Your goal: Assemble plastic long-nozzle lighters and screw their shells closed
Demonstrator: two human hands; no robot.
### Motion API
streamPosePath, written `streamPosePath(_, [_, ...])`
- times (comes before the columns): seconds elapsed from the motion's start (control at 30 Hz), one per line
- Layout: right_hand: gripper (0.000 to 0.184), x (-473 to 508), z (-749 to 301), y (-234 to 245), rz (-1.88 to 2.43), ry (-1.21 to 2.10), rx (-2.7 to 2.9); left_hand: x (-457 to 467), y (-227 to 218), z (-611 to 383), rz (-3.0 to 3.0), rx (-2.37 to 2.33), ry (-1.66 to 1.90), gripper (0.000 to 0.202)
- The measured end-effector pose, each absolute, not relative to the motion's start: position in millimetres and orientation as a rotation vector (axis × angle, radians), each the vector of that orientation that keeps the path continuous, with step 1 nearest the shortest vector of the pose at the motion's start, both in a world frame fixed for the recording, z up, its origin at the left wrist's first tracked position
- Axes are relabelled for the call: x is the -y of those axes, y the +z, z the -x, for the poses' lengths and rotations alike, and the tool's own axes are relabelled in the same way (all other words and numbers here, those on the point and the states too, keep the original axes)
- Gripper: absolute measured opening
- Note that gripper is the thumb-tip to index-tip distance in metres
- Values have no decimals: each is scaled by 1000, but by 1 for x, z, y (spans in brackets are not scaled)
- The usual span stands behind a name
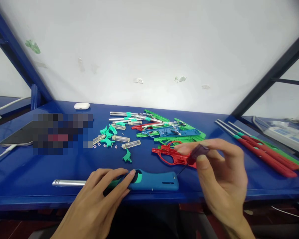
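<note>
A blue utility lighter [155, 180] with a silver barrel lies sideways along the front edge of the blue table. My left hand [104, 189] lies over its trigger end, fingers wrapped round the body. In my right hand [221, 176] is a small screwdriver [197, 154] with a dark handle, pinched between thumb and fingers. Its thin shaft points down left, the tip at or close to the handle end of the lighter; contact I cannot tell. Behind that hand lie red lighter casing halves [168, 155]. A loose teal trigger [127, 156] lies beyond my left hand.
Blue and green casing halves [174, 131], metal barrels [122, 120], clear fuel tanks [131, 144] and teal triggers fill the table's middle. Several assembled lighters [264, 154] lie at right. At left are a phone [17, 134] with a cable and a white earbud case [82, 106].
</note>
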State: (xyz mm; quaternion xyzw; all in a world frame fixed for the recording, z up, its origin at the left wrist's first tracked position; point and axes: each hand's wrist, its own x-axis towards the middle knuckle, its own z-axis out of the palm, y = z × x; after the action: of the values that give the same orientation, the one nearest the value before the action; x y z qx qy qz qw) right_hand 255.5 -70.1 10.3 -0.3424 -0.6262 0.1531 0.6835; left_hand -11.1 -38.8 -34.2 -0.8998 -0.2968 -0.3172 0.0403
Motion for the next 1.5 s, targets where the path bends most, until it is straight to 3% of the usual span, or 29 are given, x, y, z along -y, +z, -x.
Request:
streamPosePath(0.1, [21,70,-255,10,756,396,1381,39,-35,11,2759,917,-971,41])
streamPosePath(0.73, [33,69,-253,12,814,201,1317,38,-33,10,2760,908,-972,41])
streamPosePath(1.13, [32,72,-251,14,724,375,1203,39,-34,12,2749,931,-960,41])
streamPosePath(1.23, [27,85,-258,27,805,333,1127,39,-35,11,2752,925,-961,41])
streamPosePath(1.33, [10,98,-268,36,1168,222,1334,38,-34,10,2743,915,-972,40])
streamPosePath(1.43, [48,102,-271,31,1567,129,1750,38,-33,10,2726,899,-986,39])
streamPosePath(1.5, [53,98,-268,20,1730,2,1933,38,-33,9,2720,891,-999,39])
